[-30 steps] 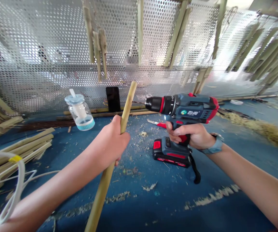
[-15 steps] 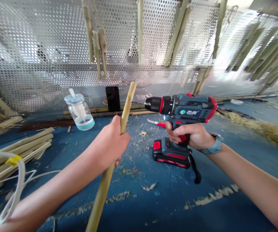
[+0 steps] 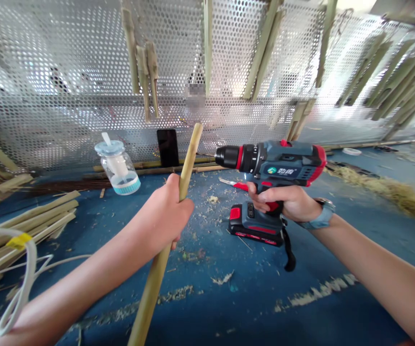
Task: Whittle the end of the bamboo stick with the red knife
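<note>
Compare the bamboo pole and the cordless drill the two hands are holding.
The bamboo pole is long, thin and pale green-tan; the cordless drill is short, bulky and blue-grey with red trim. The pole slants steeply upward through the left hand, gripped along its shaft; the drill lies roughly level, chuck pointing left, in the right hand. Both are held up above the blue work surface, each in one hand.

This is a workshop for working bamboo. A blue tabletop [image 3: 207, 312] is littered with pale wood shavings [image 3: 315, 292] and carries a stack of split bamboo strips [image 3: 30, 216]. More bamboo pieces [image 3: 131, 48] hang along a perforated metal screen [image 3: 48, 62] at the tabletop's far edge, and a cordless drill [image 3: 275, 163] and battery pack [image 3: 254, 226] mark it as a place for power tools.
</note>
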Demonstrator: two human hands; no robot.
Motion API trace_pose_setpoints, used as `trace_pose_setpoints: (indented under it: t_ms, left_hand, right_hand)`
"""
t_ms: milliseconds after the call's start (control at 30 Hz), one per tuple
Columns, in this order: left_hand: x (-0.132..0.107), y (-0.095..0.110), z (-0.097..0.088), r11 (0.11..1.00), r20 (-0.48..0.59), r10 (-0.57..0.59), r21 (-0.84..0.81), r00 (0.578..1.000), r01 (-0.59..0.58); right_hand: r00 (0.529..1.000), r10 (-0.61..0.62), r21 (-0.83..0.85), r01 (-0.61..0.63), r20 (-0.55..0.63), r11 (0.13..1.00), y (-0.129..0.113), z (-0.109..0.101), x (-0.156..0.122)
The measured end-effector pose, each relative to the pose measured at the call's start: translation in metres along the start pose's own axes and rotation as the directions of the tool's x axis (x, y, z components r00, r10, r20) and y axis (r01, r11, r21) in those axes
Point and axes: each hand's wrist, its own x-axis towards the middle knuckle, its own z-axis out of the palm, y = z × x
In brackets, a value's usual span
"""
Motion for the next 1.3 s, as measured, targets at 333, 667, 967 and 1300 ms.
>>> trace_pose_setpoints:
  t_ms: [333, 667, 967, 1300]
  left_hand:
    - [0.004, -0.003, 0.0, 1.0, -0.007, 0.018, -0.004, 1.0, -0.018]
    - [0.003, -0.002, -0.003, 1.0, -0.042, 0.011, 0.008, 0.999, -0.01]
    - [0.003, -0.002, -0.003, 1.0, -0.022, 0.015, 0.003, 1.0, -0.015]
    - [0.003, -0.003, -0.001, 0.999, -0.005, 0.032, -0.022, 0.999, -0.032]
  right_hand:
    - [1.0, 0.018, 0.037, -0.018, -0.003, 0.999, -0.001, 0.004, 0.0]
    - [0.984, 0.155, 0.352, -0.174, 0.083, 0.919, -0.01, 0.026, -0.001]
    - [0.999, 0.039, 0.076, -0.038, -0.007, 0.996, -0.008, 0.015, -0.005]
    - [0.999, -0.041, -0.159, 0.04, -0.003, 0.986, -0.006, -0.001, -0.006]
